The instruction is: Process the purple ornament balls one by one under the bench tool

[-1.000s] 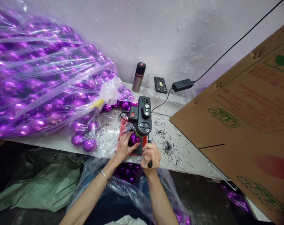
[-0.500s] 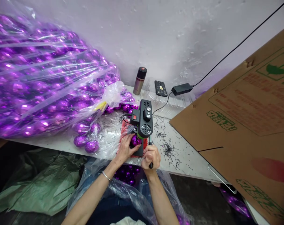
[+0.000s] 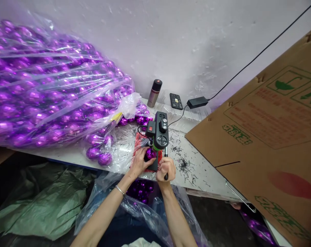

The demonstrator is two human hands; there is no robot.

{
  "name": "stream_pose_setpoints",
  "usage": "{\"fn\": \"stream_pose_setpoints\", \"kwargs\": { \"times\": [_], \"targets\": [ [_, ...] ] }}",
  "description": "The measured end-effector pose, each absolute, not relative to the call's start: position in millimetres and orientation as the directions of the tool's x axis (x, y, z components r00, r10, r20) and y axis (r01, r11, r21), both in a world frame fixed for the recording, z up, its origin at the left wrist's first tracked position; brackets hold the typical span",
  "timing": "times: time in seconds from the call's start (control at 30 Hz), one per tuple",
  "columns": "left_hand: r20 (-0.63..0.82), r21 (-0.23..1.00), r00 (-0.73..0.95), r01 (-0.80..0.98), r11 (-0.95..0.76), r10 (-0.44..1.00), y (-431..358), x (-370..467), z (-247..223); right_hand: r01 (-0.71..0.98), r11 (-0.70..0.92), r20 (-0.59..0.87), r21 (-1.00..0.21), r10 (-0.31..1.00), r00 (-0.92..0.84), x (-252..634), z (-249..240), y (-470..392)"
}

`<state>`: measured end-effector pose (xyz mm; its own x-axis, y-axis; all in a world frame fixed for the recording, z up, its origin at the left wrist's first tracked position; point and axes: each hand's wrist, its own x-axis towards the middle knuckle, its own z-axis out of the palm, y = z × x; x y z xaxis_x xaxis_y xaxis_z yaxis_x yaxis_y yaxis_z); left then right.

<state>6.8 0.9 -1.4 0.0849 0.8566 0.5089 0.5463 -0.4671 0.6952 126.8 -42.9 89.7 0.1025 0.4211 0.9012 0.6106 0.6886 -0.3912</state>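
Note:
A small black bench drill press, with a red switch on its side box, stands on a red mat at the table's front. Below its head sits a shiny purple ball ornament. My left hand grips this ball from the left, thumb and fingers around it. My right hand is closed around the press's lever handle, just right of the machine. What touches the top of the ball is hidden by the drill head.
A large clear bag of purple balls fills the left. Behind the press are a flask, a phone and a power adapter. Black shavings litter the table. A cardboard box leans at right. More balls lie in plastic below.
The view has shifted slightly, so the scene sits a little differently in the frame. Both hands keep their hold on the ball and the lever handle.

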Motion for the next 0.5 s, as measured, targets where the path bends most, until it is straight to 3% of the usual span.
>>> {"fn": "stream_pose_setpoints", "kwargs": {
  "times": [0.2,0.3,0.43,0.5],
  "targets": [
    [0.517,0.686,0.109,0.54,-0.488,0.849,-7,2,0,0.492,0.537,0.701,-0.686,0.669,0.247,123,153,-49],
    [0.571,0.604,0.206,0.55,-0.577,0.794,-35,-4,-2,0.491,0.54,0.705,-0.684,0.664,0.251,122,160,-50],
    [0.629,0.402,0.463,0.494,-0.771,0.624,-89,-11,-8,0.518,0.582,0.754,-0.627,0.621,0.215,122,144,-52],
    [0.619,0.368,0.535,0.45,-0.814,0.575,-105,-15,-7,0.534,0.604,0.778,-0.591,0.603,0.178,122,139,-54]
  ]
}}
